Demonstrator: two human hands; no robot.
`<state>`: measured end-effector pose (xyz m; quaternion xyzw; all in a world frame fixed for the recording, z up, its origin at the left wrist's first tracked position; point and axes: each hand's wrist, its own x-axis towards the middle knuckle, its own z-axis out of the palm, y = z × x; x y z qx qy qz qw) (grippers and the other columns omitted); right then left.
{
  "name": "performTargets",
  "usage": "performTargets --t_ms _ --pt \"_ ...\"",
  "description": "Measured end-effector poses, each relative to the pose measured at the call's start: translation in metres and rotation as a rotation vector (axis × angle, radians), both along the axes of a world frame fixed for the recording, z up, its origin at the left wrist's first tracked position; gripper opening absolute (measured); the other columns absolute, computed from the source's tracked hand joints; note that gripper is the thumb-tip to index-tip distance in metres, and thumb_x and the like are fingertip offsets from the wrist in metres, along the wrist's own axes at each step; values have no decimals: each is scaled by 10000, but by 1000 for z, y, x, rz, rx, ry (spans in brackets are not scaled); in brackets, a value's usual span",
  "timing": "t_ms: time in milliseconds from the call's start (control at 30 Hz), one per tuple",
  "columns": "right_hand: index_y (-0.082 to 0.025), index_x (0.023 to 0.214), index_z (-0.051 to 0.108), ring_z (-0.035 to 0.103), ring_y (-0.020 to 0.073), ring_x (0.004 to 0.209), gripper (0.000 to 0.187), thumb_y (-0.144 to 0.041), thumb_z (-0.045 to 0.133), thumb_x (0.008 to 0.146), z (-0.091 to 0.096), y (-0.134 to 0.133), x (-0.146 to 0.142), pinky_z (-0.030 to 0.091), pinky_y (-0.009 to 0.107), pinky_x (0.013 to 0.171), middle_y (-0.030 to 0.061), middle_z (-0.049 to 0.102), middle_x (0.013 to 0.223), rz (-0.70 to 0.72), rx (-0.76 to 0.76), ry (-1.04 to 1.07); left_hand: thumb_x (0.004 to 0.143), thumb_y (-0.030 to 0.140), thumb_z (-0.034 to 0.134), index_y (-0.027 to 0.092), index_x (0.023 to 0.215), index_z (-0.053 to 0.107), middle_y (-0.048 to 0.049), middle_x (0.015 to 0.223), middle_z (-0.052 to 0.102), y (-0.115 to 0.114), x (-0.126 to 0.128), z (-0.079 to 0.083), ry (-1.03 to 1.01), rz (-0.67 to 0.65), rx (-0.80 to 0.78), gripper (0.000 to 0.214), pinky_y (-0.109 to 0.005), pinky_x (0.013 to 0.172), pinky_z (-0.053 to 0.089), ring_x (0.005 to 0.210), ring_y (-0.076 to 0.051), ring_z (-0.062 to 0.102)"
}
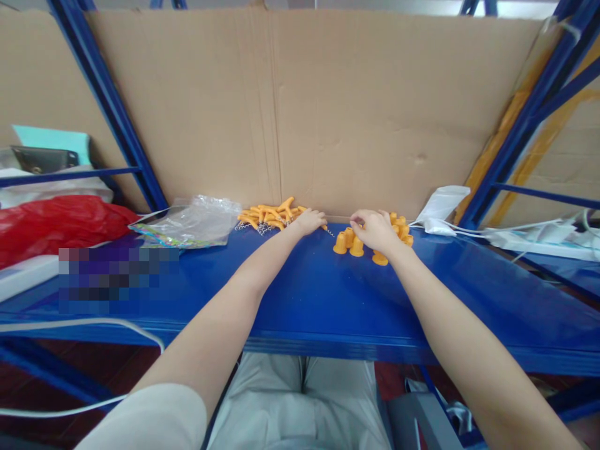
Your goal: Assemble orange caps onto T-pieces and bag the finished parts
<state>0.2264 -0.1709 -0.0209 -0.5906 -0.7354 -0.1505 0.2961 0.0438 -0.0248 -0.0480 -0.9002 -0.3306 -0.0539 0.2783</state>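
My left hand [311, 221] is closed at the back of the blue tabletop, around an orange corkscrew [325, 227]. The metal spiral of that corkscrew points out to the right, past my fingertips. Just left of this hand lies a pile of orange T-handled corkscrews [265, 215] with bare metal spirals. My right hand [375, 231] is over a group of orange bell-shaped caps [357, 247], its thumb and forefinger curved and apart. Several caps stand upright below and behind it; the hand partly hides them.
Clear plastic bags [197, 222] lie left of the corkscrews, with a red bag [65, 222] farther left. A cardboard sheet [328, 112] closes off the back. White cables and a white packet [443, 206] lie at the right, beside a blue frame post [520, 119].
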Motion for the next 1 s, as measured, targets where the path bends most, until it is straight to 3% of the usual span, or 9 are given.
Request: performTargets --t_ms 133,267,367,533,633,733,800,900,1000 --pt "-223 934 709 637 279 1034 220 -285 500 906 -1 0 -1 371 495 995 97 738 1015 16 -36 -46 960 149 426 163 1056 681 -148 1156 674 -7 10 -2 -25 12 -43 273 -376 928 400 1093 -242 621" --pt "-216 951 730 592 304 1118 236 -384 572 900 -5 0 -3 363 545 1020 124 706 1120 22 -54 -110 991 182 396 177 1152 606 -130 1234 665 -14 11 4 -210 23 -95 265 -372 951 407 1166 -239 605" --pt "-225 944 737 534 320 1199 262 -435 589 891 -13 2 -5 355 592 1027 128 667 1210 57 -46 -136 1018 206 361 156 1200 545 -151 1178 693 -16 13 15 -486 89 -199 263 -356 908 448 1141 -250 636" --pt "-233 895 749 447 353 1291 285 -479 605 878 -27 7 -12 322 658 1040 133 623 1291 28 -100 -161 1050 221 266 168 1159 481 -136 1128 716 -22 28 38 -1157 138 -410 247 -302 868 507 1070 -196 676" --pt "-230 898 754 420 366 1325 277 -471 620 873 -29 7 -15 312 678 1040 135 611 1318 3 -121 -171 1057 242 231 196 1154 432 -102 1131 715 -36 34 47 -1428 146 -628 228 -268 773 551 949 -156 711" --pt "-223 913 765 371 389 1378 298 -482 623 871 -26 3 -19 260 718 1058 138 580 1377 -8 -174 -194 1058 291 232 219 1155 385 -54 1071 710 -58 29 51 -1539 160 -894 195 -238 623 562 700 -118 717" --pt "-217 926 773 333 402 1408 317 -494 631 864 -24 -1 -22 214 737 1076 132 552 1420 -21 -237 -211 1054 296 273 222 1117 389 -16 984 696 -74 21 54 -1580 154 -977 151 -226 595 558 589 -90 683" --pt "-221 905 782 309 408 1424 302 -484 642 859 -21 -6 -28 177 741 1094 108 543 1438 -38 -305 -217 1026 241 406 203 1023 425 24 856 653 -90 3 59 -1589 126 -987 43 -210 615 552 525 -57 632" --pt "-233 882 781 337 402 1408 250 -440 644 860 -20 -7 -32 170 750 1089 85 571 1406 -22 -282 -204 960 166 538 164 911 493 12 777 636 -98 -19 65 -1521 97 -885 67 -229 670 556 564 -67 623"
